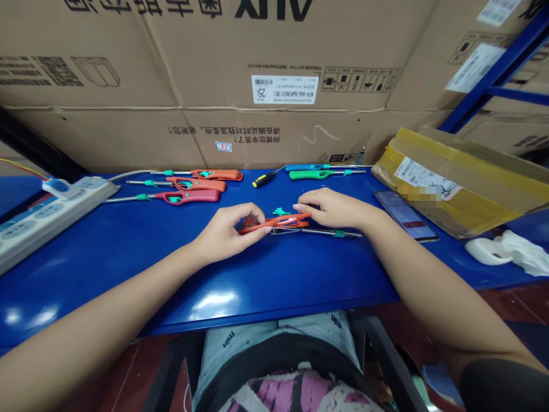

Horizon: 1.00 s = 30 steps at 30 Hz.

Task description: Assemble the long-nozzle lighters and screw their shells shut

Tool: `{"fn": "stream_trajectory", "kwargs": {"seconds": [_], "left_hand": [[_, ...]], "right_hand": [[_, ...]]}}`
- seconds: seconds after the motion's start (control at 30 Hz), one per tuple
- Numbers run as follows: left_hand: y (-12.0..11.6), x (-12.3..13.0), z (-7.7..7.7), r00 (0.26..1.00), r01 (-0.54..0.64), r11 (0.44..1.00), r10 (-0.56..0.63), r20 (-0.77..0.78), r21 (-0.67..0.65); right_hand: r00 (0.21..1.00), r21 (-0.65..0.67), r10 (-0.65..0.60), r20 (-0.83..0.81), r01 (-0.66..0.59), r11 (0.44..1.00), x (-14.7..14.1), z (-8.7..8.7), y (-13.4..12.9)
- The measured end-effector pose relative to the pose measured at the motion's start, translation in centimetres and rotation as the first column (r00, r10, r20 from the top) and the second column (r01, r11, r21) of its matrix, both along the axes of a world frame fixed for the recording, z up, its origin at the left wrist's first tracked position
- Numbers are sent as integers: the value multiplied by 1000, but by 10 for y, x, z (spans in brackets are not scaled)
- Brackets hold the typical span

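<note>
My left hand (235,229) pinches one end of an orange lighter casing (288,220) between thumb and fingers. The fingers of my right hand (328,207) are closed at the casing's other end; their exact grip is partly hidden. Just below the casing lies a metal lighter tube (319,232) with a green tab, and thin wire shows by my left thumb. A small green plastic part (281,211) lies just behind the casing.
Three red and orange lighters (189,197) lie at the back left, near a white power strip (55,217). Behind are a screwdriver (263,179), a green lighter (311,174) and a blue lighter (306,167). A phone (403,214) and cardboard box (484,177) stand right.
</note>
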<state>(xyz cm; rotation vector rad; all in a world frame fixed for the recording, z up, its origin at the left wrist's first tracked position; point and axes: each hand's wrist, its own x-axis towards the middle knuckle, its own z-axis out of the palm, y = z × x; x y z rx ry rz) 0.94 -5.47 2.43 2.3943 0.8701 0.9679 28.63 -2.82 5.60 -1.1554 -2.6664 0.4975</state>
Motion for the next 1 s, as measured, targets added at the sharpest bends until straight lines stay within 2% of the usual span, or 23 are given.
{"fn": "stream_trajectory", "kwargs": {"seconds": [0.13, 0.23, 0.4, 0.5, 0.73, 0.9, 1.0], "left_hand": [[7, -2, -2, 999, -27, 996, 24, 31, 88], [13, -6, -2, 998, -33, 976, 44, -43, 216], [16, -11, 1, 991, 40, 912, 15, -131, 409], [14, -9, 3, 990, 76, 883, -12, -139, 464], [6, -6, 1, 986, 114, 914, -57, -155, 389], [6, -7, 1, 992, 26, 966, 7, -129, 256], [8, -8, 1, 985, -15, 981, 48, -164, 192]], "right_hand": [[1000, 20, 0, 20, 0, 1000, 2, 0, 0], [999, 26, 12, 44, -13, 1000, 4, -1, 1], [999, 54, 31, -28, -29, 998, 2, -2, -1], [994, 51, 71, -88, -66, 996, -3, -1, -6], [987, -2, 133, -93, -134, 991, -12, -1, -11], [987, 80, 147, -71, -141, 987, -8, -1, -9], [985, 87, 156, -74, -150, 985, -7, 1, -8]]}}
